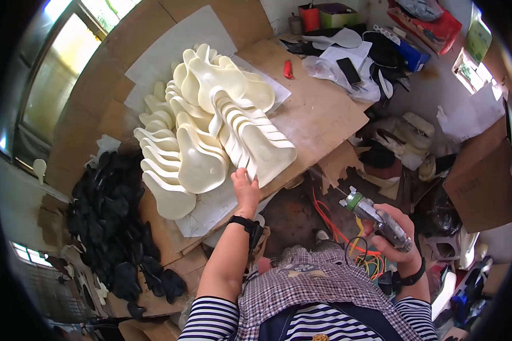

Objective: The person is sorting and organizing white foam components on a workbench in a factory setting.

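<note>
Checked apron [307,287] fills bottom center, right hand [404,222] grips a spray gun [374,216] lower right, and left hand [246,190] touches nested cream saddle-shaped shells [272,159] upper center, pinch unclear, so a tug could tip them off the table [318,128].

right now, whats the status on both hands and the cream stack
Left hand at near edge of cream stack. Right hand gripping metal gun-shaped tool. Nothing visible between left hand and stack.
</note>
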`<action>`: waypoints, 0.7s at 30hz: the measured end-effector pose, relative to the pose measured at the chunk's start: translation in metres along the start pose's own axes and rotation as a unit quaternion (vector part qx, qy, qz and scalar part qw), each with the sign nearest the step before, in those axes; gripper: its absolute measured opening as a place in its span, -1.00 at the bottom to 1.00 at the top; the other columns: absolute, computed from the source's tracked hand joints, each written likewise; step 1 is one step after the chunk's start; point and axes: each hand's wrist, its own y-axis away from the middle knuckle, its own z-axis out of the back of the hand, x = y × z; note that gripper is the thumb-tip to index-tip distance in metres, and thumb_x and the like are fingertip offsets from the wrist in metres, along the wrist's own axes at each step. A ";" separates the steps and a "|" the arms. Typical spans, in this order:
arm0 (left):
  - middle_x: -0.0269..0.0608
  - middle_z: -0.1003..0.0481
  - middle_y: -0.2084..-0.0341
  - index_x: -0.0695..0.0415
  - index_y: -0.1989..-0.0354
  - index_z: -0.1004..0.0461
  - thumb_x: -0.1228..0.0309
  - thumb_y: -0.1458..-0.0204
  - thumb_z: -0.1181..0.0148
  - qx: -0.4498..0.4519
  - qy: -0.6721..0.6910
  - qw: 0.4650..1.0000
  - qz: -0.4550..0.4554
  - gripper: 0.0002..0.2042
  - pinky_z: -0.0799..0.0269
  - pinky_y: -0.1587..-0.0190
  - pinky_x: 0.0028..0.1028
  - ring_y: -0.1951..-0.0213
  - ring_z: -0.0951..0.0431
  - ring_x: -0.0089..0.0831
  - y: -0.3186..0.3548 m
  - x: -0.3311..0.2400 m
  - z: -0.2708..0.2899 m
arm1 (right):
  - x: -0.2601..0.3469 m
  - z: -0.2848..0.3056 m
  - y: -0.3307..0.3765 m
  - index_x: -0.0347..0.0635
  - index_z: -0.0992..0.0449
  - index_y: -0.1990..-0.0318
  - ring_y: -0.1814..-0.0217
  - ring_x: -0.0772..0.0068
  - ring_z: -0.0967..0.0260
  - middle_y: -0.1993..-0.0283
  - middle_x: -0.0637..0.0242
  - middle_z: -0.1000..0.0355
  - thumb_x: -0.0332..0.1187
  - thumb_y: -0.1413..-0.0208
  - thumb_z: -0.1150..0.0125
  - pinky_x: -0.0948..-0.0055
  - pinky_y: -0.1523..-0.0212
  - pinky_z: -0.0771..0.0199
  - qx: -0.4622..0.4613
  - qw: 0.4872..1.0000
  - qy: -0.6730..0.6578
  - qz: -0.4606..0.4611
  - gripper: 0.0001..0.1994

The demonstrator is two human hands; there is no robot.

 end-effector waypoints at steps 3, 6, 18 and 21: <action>-0.09 -0.32 0.24 0.18 0.17 -0.32 0.52 0.09 -0.28 -0.005 0.004 1.000 -0.001 -0.69 -0.38 0.21 -0.29 0.26 -0.40 -0.18 0.001 -0.011 0.003 | -0.002 0.020 0.015 -0.24 -0.30 -0.18 0.32 0.46 -0.48 0.31 0.25 -0.49 -0.51 0.05 -0.26 0.51 0.28 -0.47 0.029 0.999 0.038 0.005 -0.44; -0.07 -0.34 0.27 0.18 0.21 -0.34 0.49 0.08 -0.27 0.013 0.026 0.999 0.016 -0.72 -0.37 0.17 -0.26 0.25 -0.41 -0.12 0.004 -0.030 0.013 | -0.006 0.036 0.020 -0.26 -0.27 -0.20 0.27 0.44 -0.46 0.30 0.27 -0.47 -0.45 0.02 -0.26 0.44 0.21 -0.47 0.066 0.995 0.021 -0.077 -0.43; -0.20 -0.33 0.30 0.22 0.16 -0.39 0.53 0.00 -0.21 -0.073 0.093 0.993 0.009 -0.77 -0.34 0.31 -0.49 0.38 -0.37 -0.41 0.040 -0.041 0.108 | 0.002 0.057 -0.011 -0.26 -0.26 -0.21 0.27 0.48 -0.44 0.24 0.27 -0.47 -0.40 0.04 -0.32 0.50 0.22 -0.43 0.106 0.993 -0.036 -0.027 -0.39; -0.28 -0.36 0.29 0.22 0.11 -0.39 0.51 -0.04 -0.20 -0.197 0.080 0.976 0.043 -0.76 -0.31 0.32 -0.55 0.39 -0.33 -0.54 0.063 0.007 0.161 | -0.010 0.060 -0.019 -0.22 -0.28 -0.20 0.30 0.51 -0.43 0.28 0.29 -0.47 -0.44 0.02 -0.29 0.53 0.25 -0.42 0.156 0.984 0.042 -0.072 -0.42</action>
